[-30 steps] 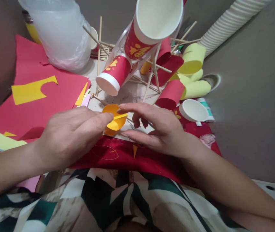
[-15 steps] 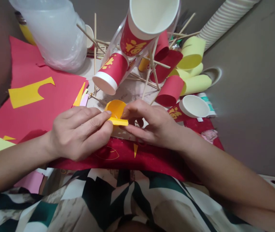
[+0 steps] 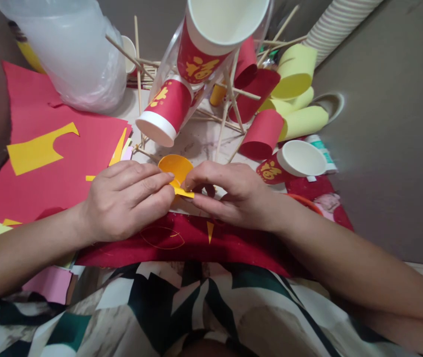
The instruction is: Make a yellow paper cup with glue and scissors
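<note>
A curled piece of orange-yellow paper (image 3: 175,166) forms a small open ring near the table's front edge, with a folded strip along its near side. My left hand (image 3: 124,201) pinches this paper from the left between thumb and fingers. From the right, my right hand (image 3: 234,191) pinches the strip's end with its thumb and fingertips. Part of the paper is hidden behind my fingers. Just beyond it, a red paper cup (image 3: 169,106) with a gold pattern lies tilted, its white mouth toward me.
Red paper sheets (image 3: 66,153) lie on the left under yellow scraps, before a plastic bag (image 3: 81,59). A stick frame (image 3: 230,94) stands behind my hands. Red tubes (image 3: 261,134), yellow tubes (image 3: 304,121) and a paper cup (image 3: 302,157) lie right. Stacked cups (image 3: 341,27) lean behind.
The view has shifted slightly. My right fingers have moved slightly along the folded strip, and less of its end shows. Both hands still hold the paper.
</note>
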A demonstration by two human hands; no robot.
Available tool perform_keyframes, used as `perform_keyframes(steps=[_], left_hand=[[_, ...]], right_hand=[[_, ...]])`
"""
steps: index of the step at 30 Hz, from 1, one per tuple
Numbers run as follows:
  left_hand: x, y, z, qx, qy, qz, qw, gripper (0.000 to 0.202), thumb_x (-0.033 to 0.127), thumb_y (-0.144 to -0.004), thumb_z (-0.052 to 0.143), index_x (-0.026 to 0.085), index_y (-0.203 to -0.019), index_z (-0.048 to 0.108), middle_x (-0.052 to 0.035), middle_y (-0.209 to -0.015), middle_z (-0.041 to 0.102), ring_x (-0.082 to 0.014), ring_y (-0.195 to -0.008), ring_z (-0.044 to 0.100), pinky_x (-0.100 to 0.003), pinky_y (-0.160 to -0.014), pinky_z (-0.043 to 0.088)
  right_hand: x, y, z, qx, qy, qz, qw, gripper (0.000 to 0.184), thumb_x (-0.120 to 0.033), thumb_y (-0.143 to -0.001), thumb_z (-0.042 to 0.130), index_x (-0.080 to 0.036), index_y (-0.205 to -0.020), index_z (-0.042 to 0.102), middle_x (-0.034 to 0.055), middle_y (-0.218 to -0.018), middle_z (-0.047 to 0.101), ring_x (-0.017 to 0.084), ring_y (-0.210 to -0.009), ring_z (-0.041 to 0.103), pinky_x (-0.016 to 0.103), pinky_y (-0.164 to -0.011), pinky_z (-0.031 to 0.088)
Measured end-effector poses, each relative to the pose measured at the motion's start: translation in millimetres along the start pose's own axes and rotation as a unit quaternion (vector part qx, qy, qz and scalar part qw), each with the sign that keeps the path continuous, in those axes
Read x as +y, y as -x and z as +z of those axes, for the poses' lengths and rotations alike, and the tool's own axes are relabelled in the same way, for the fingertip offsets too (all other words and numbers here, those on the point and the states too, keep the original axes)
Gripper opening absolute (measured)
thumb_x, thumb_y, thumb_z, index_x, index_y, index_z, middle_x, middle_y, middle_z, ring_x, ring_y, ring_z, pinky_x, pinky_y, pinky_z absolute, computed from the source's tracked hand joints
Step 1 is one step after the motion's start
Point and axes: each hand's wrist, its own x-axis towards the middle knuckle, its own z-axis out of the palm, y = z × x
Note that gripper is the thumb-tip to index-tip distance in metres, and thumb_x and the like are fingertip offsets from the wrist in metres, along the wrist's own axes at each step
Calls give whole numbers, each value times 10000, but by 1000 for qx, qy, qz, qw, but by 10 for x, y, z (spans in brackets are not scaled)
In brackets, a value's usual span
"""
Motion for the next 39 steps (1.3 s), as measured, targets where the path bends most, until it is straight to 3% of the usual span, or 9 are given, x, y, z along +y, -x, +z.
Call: perform_keyframes(steps=[6, 10, 15, 20, 26, 30, 33, 37, 39], left_hand=[[-75, 50, 23, -48, 71, 2, 996, 68, 172, -931, 614, 200, -991, 630, -38, -977, 806, -227, -1061, 750, -395, -1014, 556], [-105, 91, 39, -86, 125, -39, 988, 159, 172, -914, 619, 181, -1071, 602, -57, -971, 791, -184, -913, 759, -376, -1094, 498], [-125, 75, 34, -121, 156, -58, 979, 123, 224, -962, 589, 193, -1082, 592, -29, -935, 773, -159, -813, 718, -352, -1027, 507], [-144, 51, -12, -94, 187, -25, 977, 143, 146, -968, 534, 192, -1049, 643, -83, -1020, 797, -191, -876, 745, -354, -922, 556], [-85, -17, -128, -91, 222, -96, 966, 273, 145, -971, 539, 202, -1211, 657, -104, -1096, 781, -191, -980, 735, -326, -848, 600], [-37, -68, -280, -99, 118, -125, 980, 357, 110, -974, 482, 182, -1288, 637, -87, -934, 745, -182, -808, 688, -302, -715, 562], [-13, -78, -346, -102, 13, -134, 986, 380, 188, -990, 489, 238, -1348, 607, -43, -851, 701, -180, -760, 669, -284, -654, 515], [-6, -90, -288, -125, 17, -94, 988, 514, 467, -1023, 434, 122, -1374, 582, -108, -894, 711, -238, -790, 694, -305, -579, 498], [-4, -91, -241, -129, 36, -97, 986, 494, 402, -1025, 426, 67, -1354, 580, -129, -878, 706, -256, -790, 696, -332, -591, 510]], right_hand=[[9, 15, 10, 9, -10, -4, 1000, 82, -94, -964, 592, -164, -999, 616, 18, -882, 727, 77, -763, 673, 169, -663, 513], [4, 21, -2, 5, -17, 4, 1000, 89, -91, -962, 587, -160, -1005, 624, 28, -901, 741, 79, -767, 682, 172, -673, 527], [5, 23, -14, -3, -20, 11, 1000, 73, -148, -987, 570, -179, -997, 635, 21, -888, 742, 85, -750, 690, 185, -692, 548], [-5, 23, 16, 7, -34, 22, 999, 90, -152, -959, 627, -199, -1033, 646, 17, -909, 758, 98, -779, 722, 193, -700, 575], [-4, 62, 85, 41, -87, 66, 993, 220, -112, -935, 639, -176, -1139, 589, 30, -996, 733, 101, -811, 745, 209, -722, 612], [-2, 71, 105, 50, -88, 64, 993, 248, -95, -935, 636, -164, -1160, 556, 42, -1049, 714, 90, -824, 749, 189, -722, 613], [-10, 64, 102, 42, -76, 61, 994, 239, -106, -939, 632, -162, -1157, 550, 44, -1066, 707, 91, -836, 749, 178, -714, 608], [-18, 55, 87, 36, -72, 63, 995, 224, -110, -951, 610, -162, -1160, 550, 40, -1068, 691, 89, -827, 738, 194, -728, 615], [-18, 55, 81, 37, -73, 71, 994, 210, -113, -949, 611, -159, -1146, 554, 39, -1047, 684, 90, -807, 728, 206, -719, 616]])
